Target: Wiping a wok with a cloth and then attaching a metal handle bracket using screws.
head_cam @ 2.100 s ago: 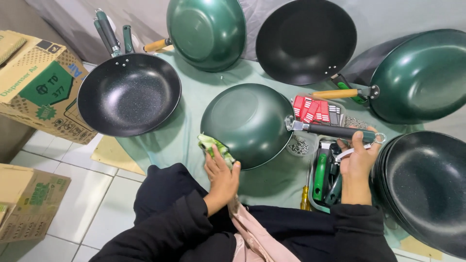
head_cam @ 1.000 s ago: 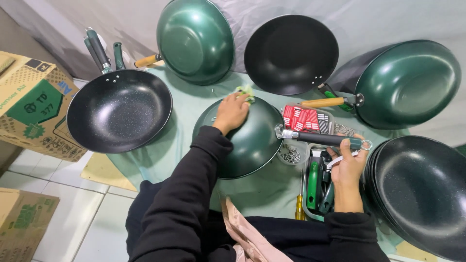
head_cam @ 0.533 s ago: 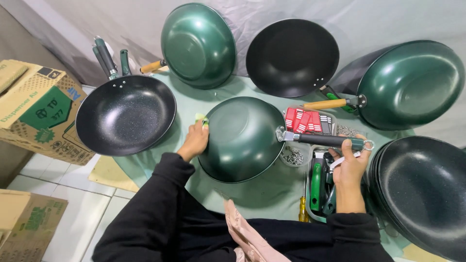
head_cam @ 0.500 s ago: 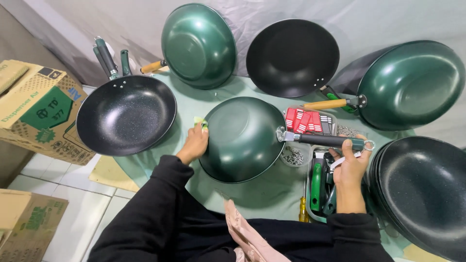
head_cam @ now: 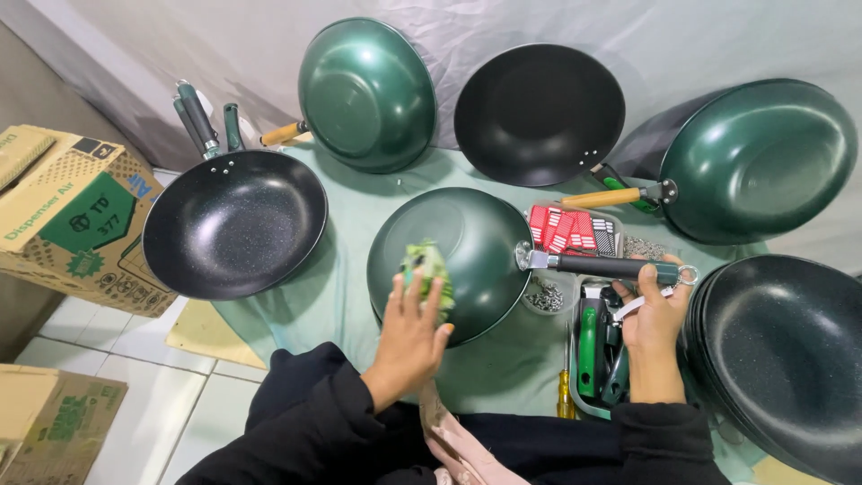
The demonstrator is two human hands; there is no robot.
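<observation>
A dark green wok (head_cam: 467, 242) lies bottom up in the middle of the table. My left hand (head_cam: 410, 334) presses a green and white cloth (head_cam: 427, 266) flat against its near left side. The wok's black handle (head_cam: 612, 267) sticks out to the right, and my right hand (head_cam: 654, 314) grips it from below near the ring at its end.
More woks ring the table (head_cam: 346, 278): a black one (head_cam: 235, 224) at left, a green one (head_cam: 366, 92) and a black one (head_cam: 539, 112) propped at the back, a green one (head_cam: 759, 160) at right, a stack (head_cam: 790, 359) near right. A tray (head_cam: 588, 359) holds handles, a screwdriver (head_cam: 566, 395) beside it. Cardboard boxes (head_cam: 67, 216) stand at left.
My left hand has swept the cloth over the wok's underside, from the far side round the left edge to the near left side. My right hand has kept its hold on the handle.
</observation>
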